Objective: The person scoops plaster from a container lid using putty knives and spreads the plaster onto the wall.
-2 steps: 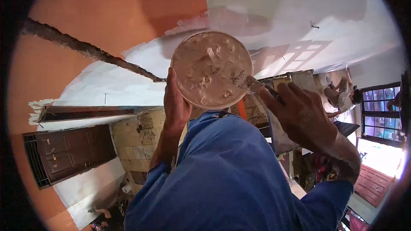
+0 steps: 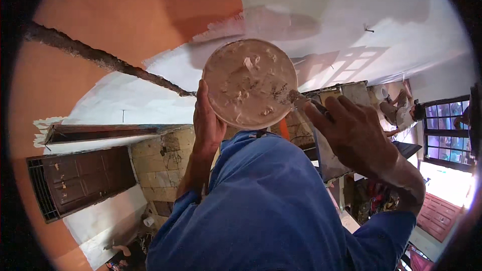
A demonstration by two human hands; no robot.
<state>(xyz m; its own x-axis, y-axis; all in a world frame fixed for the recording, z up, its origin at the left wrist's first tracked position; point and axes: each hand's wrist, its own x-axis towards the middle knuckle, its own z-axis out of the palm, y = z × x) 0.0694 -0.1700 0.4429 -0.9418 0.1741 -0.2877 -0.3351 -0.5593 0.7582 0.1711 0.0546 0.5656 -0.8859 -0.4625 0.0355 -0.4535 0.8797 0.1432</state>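
My left hand (image 2: 208, 120) grips the near left side of a round tub (image 2: 207, 98), thumb along its rim. A thick, lumpy, pale brownish paste (image 2: 246, 83) fills the tub almost to the rim. In my right hand (image 2: 354, 133) is what looks like a paintbrush (image 2: 300, 101) with a dark handle. Its paste-smeared head rests in the paste at the tub's right edge. My right fingers wrap round the handle and hide most of it.
A wall (image 2: 110, 20), part orange and part white, rises ahead, with a rough dark groove (image 2: 100, 57) across it. Brown wooden shutters (image 2: 85, 178) are at lower left. At far right another person (image 2: 404, 113) is near a barred window (image 2: 447, 130).
The tub in my left hand has shifted slightly right and down. My right hand has moved a little to the right with the paintbrush.
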